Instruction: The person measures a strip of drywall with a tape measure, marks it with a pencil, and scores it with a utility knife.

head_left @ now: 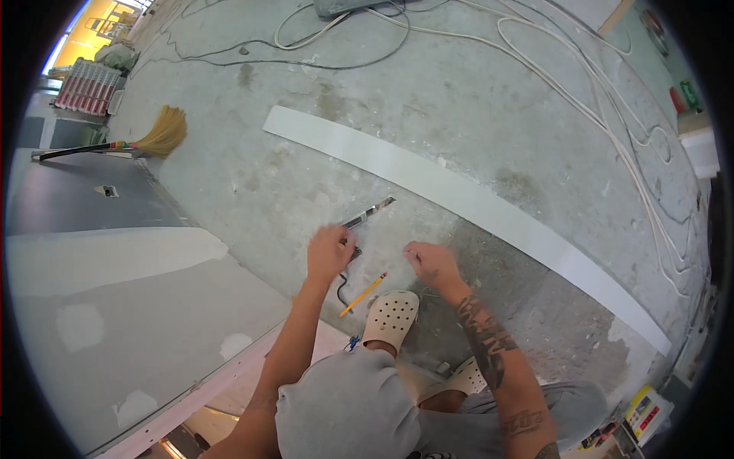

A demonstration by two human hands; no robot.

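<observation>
I am crouched over a bare concrete floor (459, 99). My left hand (329, 251) is closed around the handle end of a thin shiny metal tool (371, 213) whose blade points up and to the right along the floor. My right hand (430, 262) hovers just to the right with its fingers curled; whether it pinches something small I cannot tell. A yellow pencil (363, 294) lies on the floor between the hands, beside my cream perforated clog (391, 315). A short black cord (342, 287) curls under the left hand.
A long white strip (474, 203) runs diagonally across the floor beyond the hands. White and dark cables (596, 115) loop at the back and right. A straw broom (157, 136) lies at the left by a grey patched panel (115, 306). Boxes (646, 413) sit at lower right.
</observation>
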